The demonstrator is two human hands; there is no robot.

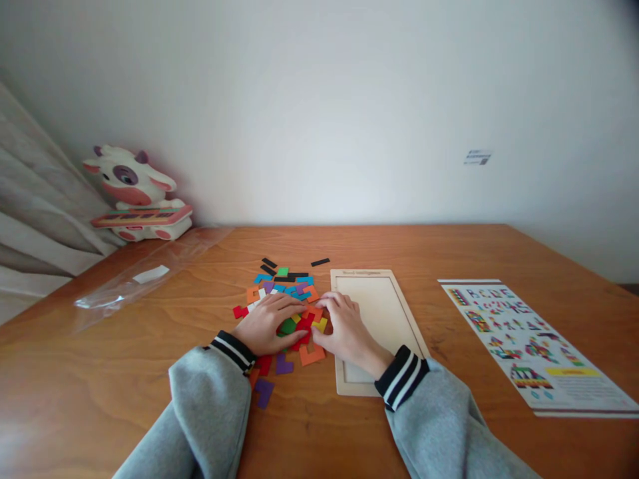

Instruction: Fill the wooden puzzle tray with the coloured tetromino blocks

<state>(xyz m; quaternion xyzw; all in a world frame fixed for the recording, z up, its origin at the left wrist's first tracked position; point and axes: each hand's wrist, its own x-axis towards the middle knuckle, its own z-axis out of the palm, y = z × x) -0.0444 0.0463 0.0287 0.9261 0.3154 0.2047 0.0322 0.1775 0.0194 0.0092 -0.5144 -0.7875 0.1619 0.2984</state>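
Flat coloured puzzle pieces (312,354) lie in a loose pile at the table's middle, in red, orange, purple, blue, green, yellow, white and black. My left hand (269,324) rests over the pile's left side, fingers apart and pointing right, covering some pieces. On the pile's right edge is my right hand (344,327), its thumb and fingers spread around a yellow piece (320,324) and nearby orange ones. Neither hand lifts a piece. A shallow wooden tray (369,299) lies beside the pile, partly under my right hand and wrist.
A printed pattern sheet (539,346) lies on the right of the wooden table (124,399). At the back left stand a clear plastic bag (150,273), lying flat, and a toy cow keyboard (142,196). A curtain hangs far left; a wall is behind.
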